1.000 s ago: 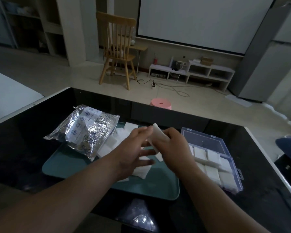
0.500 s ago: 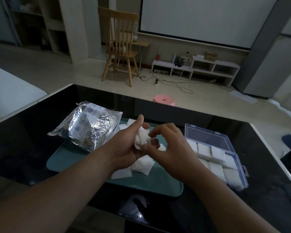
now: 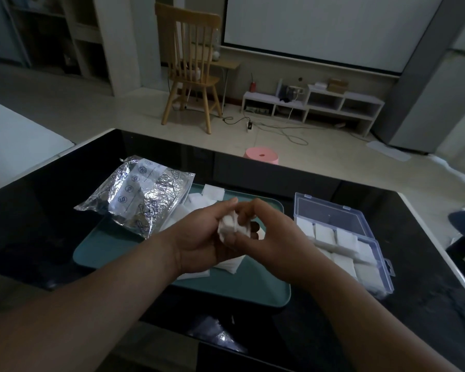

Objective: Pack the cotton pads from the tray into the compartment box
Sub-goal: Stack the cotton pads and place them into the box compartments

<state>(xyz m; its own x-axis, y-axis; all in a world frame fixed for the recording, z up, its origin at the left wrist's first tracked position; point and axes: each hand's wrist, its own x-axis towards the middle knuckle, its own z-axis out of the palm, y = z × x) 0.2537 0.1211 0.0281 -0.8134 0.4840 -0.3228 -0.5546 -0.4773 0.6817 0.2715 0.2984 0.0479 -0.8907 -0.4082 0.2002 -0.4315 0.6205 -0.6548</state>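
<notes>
Both hands are meeting over the middle of the teal tray [image 3: 239, 291]. The left hand [image 3: 204, 237] and the right hand [image 3: 263, 237] are together pinching one bunched-up cotton pad [image 3: 227, 224] in curled fingers, holding it in the air above the tray. Other loose pads [image 3: 212, 191] are lying on the tray toward 12 o'clock, beside the crinkled foil bag [image 3: 142, 194] at 10 o'clock, and a few more are showing under the hands. The clear compartment box [image 3: 330, 213] is standing open on the black desk [image 3: 38, 224] at 3 o'clock of the tray, its cells looking mostly filled with white pads. My worry is the crumpling. A wadded pad could be going in lumpy, riding above the dividers and blocking the lid. It could also be slipping loose on the way across to the box.
</notes>
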